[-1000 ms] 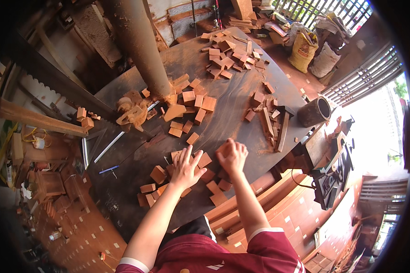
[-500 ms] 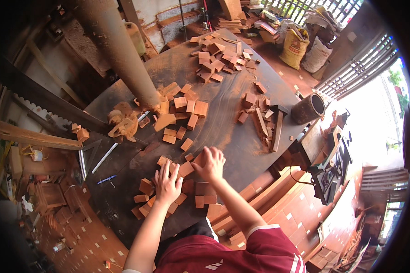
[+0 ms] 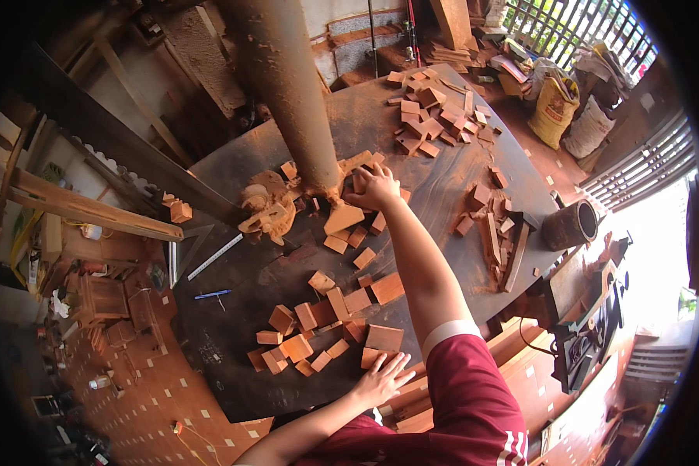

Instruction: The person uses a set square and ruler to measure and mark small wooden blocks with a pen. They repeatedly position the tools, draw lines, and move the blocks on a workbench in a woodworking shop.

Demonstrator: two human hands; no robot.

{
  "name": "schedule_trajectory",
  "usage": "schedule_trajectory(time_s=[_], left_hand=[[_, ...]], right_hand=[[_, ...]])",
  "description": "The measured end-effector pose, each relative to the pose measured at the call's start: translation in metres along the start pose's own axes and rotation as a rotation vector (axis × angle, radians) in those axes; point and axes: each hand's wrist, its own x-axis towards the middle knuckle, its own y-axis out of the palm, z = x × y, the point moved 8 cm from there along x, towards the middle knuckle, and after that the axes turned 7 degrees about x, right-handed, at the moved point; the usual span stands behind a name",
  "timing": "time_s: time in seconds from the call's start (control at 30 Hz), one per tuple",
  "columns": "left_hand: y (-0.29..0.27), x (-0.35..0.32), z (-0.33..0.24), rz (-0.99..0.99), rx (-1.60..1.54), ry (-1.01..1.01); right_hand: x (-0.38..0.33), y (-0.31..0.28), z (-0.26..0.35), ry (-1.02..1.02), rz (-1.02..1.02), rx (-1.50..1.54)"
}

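My right hand (image 3: 374,188) reaches far across the dark table to a pile of reddish wooden blocks beside the dusty pipe's nozzle (image 3: 342,215). Its thumb and fingers are apart over the blocks, partly hiding them; no block looks lifted. Near the front edge, my left hand (image 3: 382,378) is open, fingers spread, with the fingertips at a wooden block (image 3: 373,357). Behind that lies a larger block (image 3: 384,337). A loose cluster of wooden blocks (image 3: 295,346) lies to the left of it, some tilted against others.
Dust-covered pipe (image 3: 287,93) rises from the table (image 3: 443,256). A metal ruler (image 3: 214,257) and blue pen (image 3: 212,294) lie at left. More blocks (image 3: 431,116) are heaped at the far end. Wood strips (image 3: 514,256) and a dark cylinder (image 3: 569,227) are at right.
My right hand has left the near blocks and stretched forward to the pile by the pipe. My left hand has moved right and nearer to me, off the cluster. The view has shifted.
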Motion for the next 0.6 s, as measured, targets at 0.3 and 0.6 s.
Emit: schedule_trajectory(time_s=[0.3,0.6], left_hand=[[0.008,-0.031,0.032,-0.234,0.028,-0.101],[0.019,-0.084,0.035,-0.245,0.006,-0.245]], right_hand=[[-0.047,0.03,0.008,-0.177,-0.051,0.033],[-0.153,0.043,0.054,-0.232,-0.069,0.155]])
